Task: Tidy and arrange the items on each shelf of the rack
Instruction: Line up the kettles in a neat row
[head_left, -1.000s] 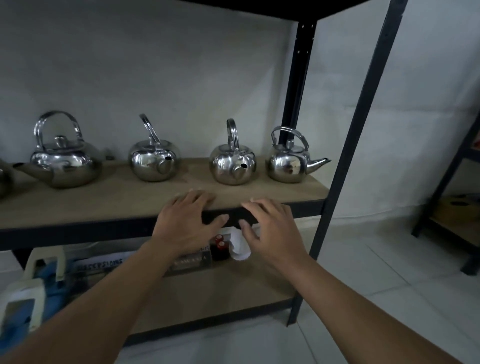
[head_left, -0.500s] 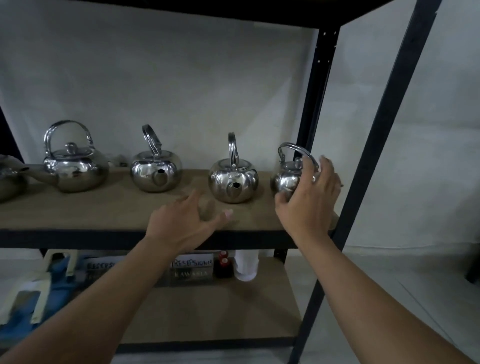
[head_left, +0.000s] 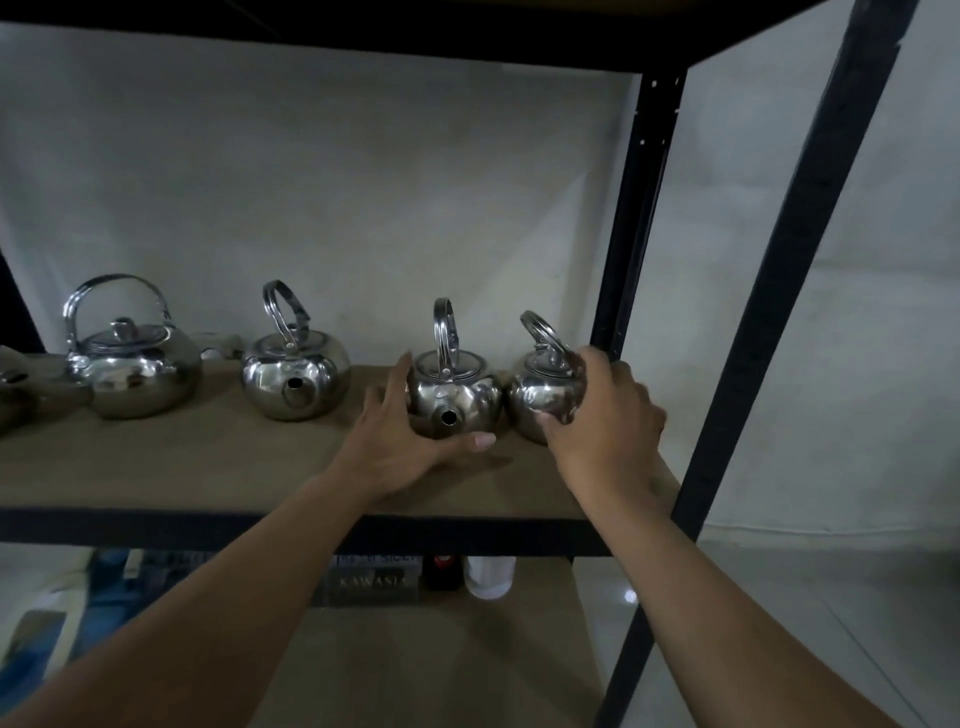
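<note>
Both hands on the two rightmost kettles, lining up the row on the middle shelf.

To do this step well, I think each kettle should be slid or turned slowly on its round body, not pulled by the loose handle, so that all spouts face the front and the gaps are equal. The left hand (head_left: 402, 447) is spread wide and cups the third kettle (head_left: 453, 395) from its 9 o'clock side, thumb under the spout at 6 o'clock. The right hand (head_left: 597, 410) curls around the fourth kettle (head_left: 540, 395) from its 3 o'clock side and grips the body. These two kettles almost touch, at the 3 o'clock end of the wooden shelf (head_left: 208, 467); the second kettle (head_left: 293, 382) and the big kettle (head_left: 132, 374) stand well apart toward 9 o'clock.
</note>
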